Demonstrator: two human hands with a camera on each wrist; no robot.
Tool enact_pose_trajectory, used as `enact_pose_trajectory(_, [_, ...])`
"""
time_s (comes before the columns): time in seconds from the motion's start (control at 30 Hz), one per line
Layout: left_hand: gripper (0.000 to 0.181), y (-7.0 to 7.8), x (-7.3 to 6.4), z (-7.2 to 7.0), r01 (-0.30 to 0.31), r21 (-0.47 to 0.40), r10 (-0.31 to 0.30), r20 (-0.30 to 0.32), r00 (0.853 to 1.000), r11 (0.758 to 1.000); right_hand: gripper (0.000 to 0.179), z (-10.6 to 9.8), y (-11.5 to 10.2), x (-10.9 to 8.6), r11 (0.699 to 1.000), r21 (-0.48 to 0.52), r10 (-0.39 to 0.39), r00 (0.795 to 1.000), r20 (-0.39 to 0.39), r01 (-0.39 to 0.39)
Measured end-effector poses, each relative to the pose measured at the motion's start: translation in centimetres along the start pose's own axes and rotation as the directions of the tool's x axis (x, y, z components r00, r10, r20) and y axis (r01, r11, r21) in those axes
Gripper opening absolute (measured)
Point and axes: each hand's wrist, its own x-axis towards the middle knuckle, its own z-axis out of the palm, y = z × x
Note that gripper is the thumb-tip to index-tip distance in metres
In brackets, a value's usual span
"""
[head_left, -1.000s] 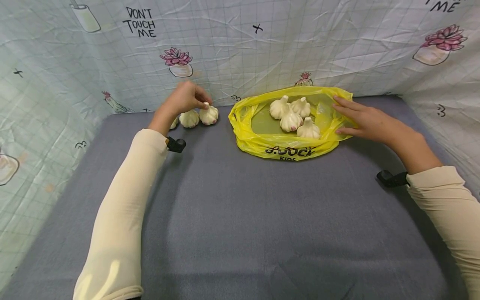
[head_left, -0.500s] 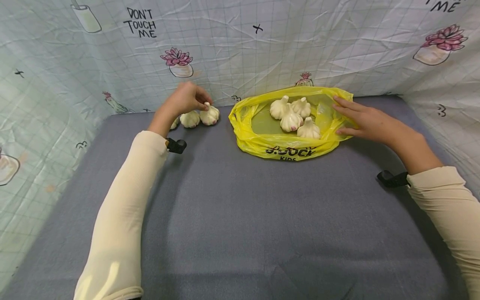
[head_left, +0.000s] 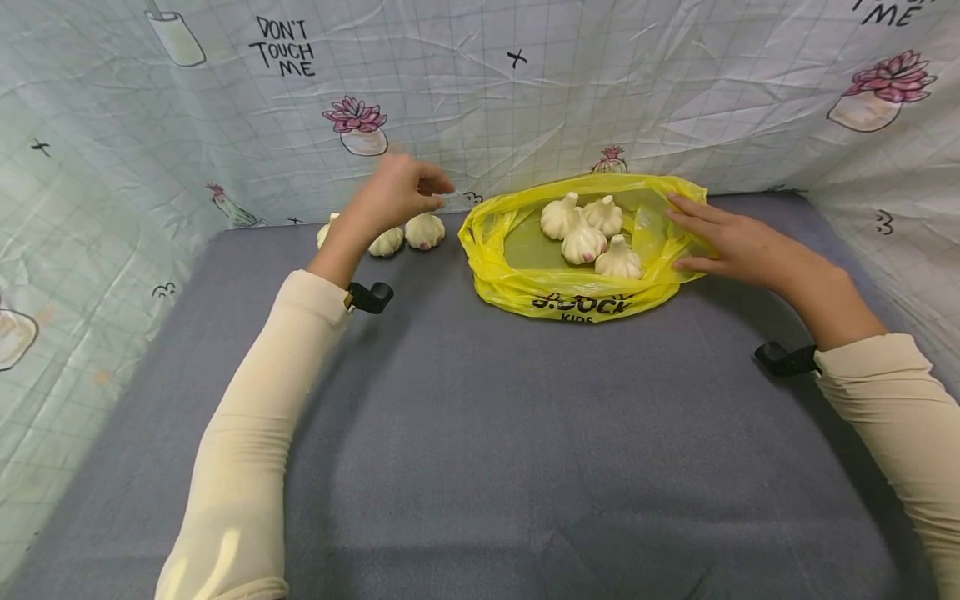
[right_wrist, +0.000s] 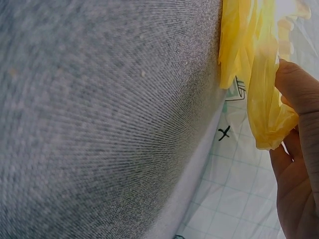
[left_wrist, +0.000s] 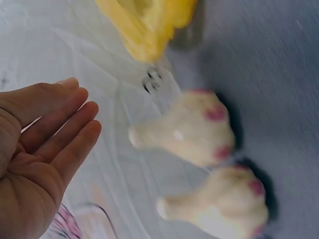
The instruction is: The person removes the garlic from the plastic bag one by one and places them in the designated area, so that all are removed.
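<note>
My left hand (head_left: 397,192) hovers above and to the right of a garlic bulb (head_left: 425,232), with nothing between its fingers. In the left wrist view, thumb and fingers are extended, apart from two garlic bulbs (left_wrist: 197,128) on the cloth. A second bulb (head_left: 386,242) sits left of the first, and a third (head_left: 327,229) is partly hidden behind my left wrist. My right hand (head_left: 738,242) holds the right rim of a yellow plastic bag (head_left: 592,287), the plastic between thumb and fingers. Several garlic bulbs (head_left: 583,242) lie inside the open bag.
A grey cloth (head_left: 510,433) covers the table. White sheets (head_left: 465,92) with drawn plants and lettering hang along the back and sides, close behind the bag and bulbs. Black wrist mounts (head_left: 371,297) show at both sleeves.
My left hand has let go of the rightmost garlic bulb outside the bag and risen to the right. That bulb stays standing on the cloth. The right hand and bag have stayed put.
</note>
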Motion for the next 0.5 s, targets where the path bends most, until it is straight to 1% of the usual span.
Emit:
enact_pose_trajectory(0.2, [0.025,2.8,0.0,0.7,-0.056,-0.027,0.056,0.02,0.998,0.998,0.08,0.1,0.1,0.0,1.0,-0.005,-0.019,1.0,-0.013,0.019])
enact_pose_trajectory(0.37, [0.023,4.9,0.1,1.5,-0.126,-0.069,0.127,0.012,0.992,0.99,0.08,0.1,0.1,-0.1,1.0,-0.007,-0.025,0.999,-0.022,0.025])
enact_pose_trajectory(0.5, [0.023,6.0,0.3,2.4,-0.175,-0.094,0.176,-0.001,0.984,0.98,0.08,0.2,0.1,-0.1,1.0,-0.007,-0.027,0.999,-0.024,0.027])
